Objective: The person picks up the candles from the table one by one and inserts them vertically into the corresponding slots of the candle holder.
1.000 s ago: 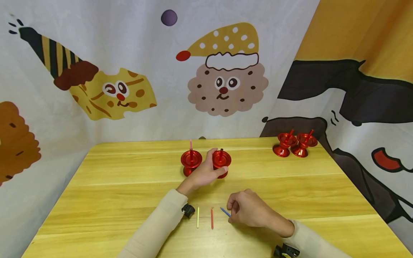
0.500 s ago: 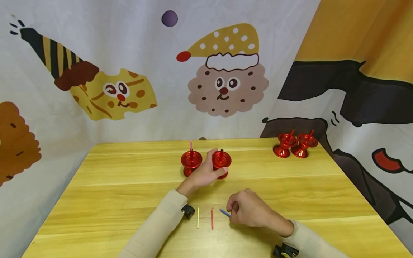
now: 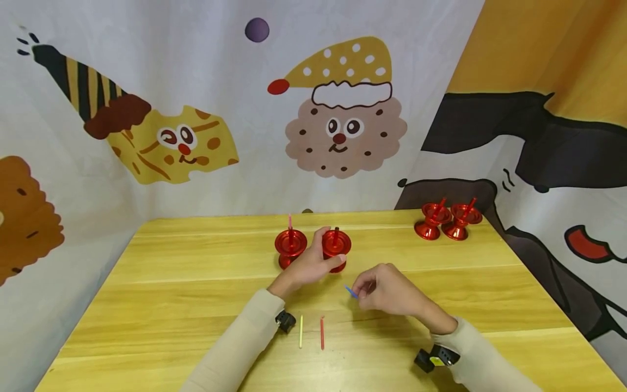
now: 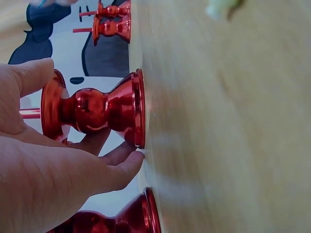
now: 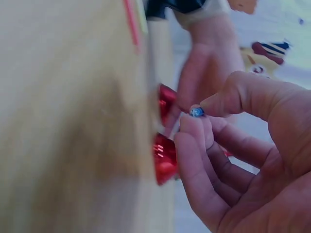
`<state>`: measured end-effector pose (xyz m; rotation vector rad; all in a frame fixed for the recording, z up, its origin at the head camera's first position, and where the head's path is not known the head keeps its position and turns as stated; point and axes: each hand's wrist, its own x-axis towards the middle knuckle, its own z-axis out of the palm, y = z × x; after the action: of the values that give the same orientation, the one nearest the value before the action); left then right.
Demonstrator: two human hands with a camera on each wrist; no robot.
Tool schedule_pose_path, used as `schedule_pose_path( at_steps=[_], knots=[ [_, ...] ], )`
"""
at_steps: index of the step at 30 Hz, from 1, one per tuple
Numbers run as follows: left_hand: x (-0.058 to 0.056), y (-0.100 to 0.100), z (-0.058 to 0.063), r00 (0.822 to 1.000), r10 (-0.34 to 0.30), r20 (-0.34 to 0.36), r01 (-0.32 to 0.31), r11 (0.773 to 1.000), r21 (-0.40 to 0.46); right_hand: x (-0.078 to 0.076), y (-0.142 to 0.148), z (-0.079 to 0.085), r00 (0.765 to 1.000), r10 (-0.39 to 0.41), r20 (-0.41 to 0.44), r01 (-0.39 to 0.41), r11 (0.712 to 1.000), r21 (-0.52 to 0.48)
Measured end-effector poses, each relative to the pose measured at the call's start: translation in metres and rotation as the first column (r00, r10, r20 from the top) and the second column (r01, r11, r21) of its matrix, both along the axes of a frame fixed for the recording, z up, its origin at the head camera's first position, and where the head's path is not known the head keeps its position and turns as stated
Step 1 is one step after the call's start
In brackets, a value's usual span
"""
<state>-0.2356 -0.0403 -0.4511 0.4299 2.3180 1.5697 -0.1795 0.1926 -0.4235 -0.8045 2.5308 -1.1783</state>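
Observation:
My left hand (image 3: 313, 264) holds a shiny red metal candle holder (image 3: 337, 243) that stands upright on the table. In the left wrist view its fingers lie around the dish and stem of this candle holder (image 4: 90, 109), down to the base. Between thumb and fingertips, my right hand (image 3: 389, 291) pinches a thin blue candle (image 3: 350, 291) above the table, just in front of that holder. Only the end of the blue candle (image 5: 197, 112) shows in the right wrist view. Left of the held one stands a matching holder (image 3: 290, 245) bearing a pink candle (image 3: 290, 221).
A yellow candle (image 3: 301, 332) and a red candle (image 3: 322, 333) lie on the wooden table (image 3: 171, 305) near the left sleeve. Two more red holders (image 3: 430, 223) stand together at the back right. A printed cloth (image 3: 245, 81) hangs behind the table.
My right hand has lifted the blue candle off the table and moved it forward, toward the holder. The left hand has stayed in place on the candle holder.

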Motion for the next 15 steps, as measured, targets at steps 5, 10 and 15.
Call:
schedule_pose_path(
  at_steps=[5, 10, 15],
  knots=[
    [-0.001, 0.000, 0.000, 1.000, 0.001, -0.004, -0.001, 1.000, 0.008, -0.016, 0.001, 0.011, 0.998, -0.018, -0.058, 0.016, 0.999, -0.035],
    [-0.002, 0.000, 0.000, 1.000, -0.001, 0.004, 0.000, 1.000, 0.011, -0.029, -0.005, 0.020, 0.996, -0.072, -0.057, 0.068, 0.996, -0.058],
    [-0.002, 0.001, 0.000, 1.000, -0.009, 0.015, 0.009, 1.000, 0.018, -0.041, -0.013, 0.030, 0.990, -0.126, -0.069, 0.118, 0.987, -0.105]
  ],
)
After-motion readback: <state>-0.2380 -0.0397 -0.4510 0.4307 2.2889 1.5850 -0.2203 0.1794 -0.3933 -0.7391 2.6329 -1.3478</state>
